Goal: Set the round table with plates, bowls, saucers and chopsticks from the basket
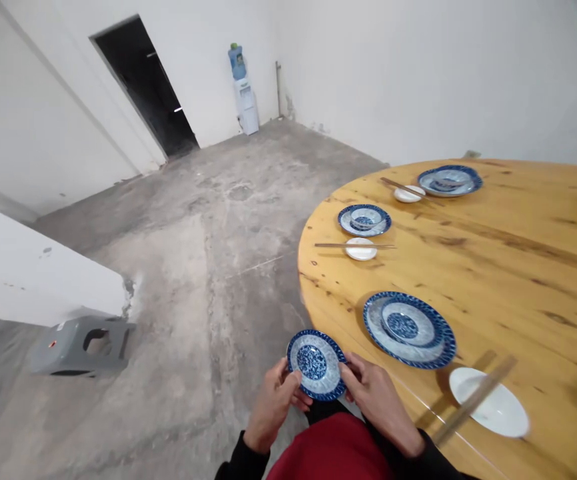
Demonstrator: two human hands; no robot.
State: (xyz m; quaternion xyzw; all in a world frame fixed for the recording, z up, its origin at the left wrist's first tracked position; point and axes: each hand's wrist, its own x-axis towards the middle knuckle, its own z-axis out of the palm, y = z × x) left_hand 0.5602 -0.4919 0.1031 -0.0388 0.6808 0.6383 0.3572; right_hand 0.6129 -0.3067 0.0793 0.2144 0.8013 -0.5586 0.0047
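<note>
A small blue-and-white patterned plate (311, 361) is held in front of my body, just off the table's near left edge. My left hand (279, 400) grips its lower left rim, thumb on top and fingers beneath. On the right rim, my right hand (373, 393) pinches it the same way. Nearest on the table is a larger blue-rimmed plate (441, 333) with a clear glass bowl (402, 325) on it. Beside that, a white oval dish (503, 407) has chopsticks (478, 397) resting across it.
The round wooden table (508, 267) fills the right side. Further along stand a patterned plate (383, 225) and another plate (473, 183), each beside a white dish with chopsticks. A grey plastic stool (68, 343) is by a white pillar (43, 267). A water dispenser (246, 107) stands at the back wall.
</note>
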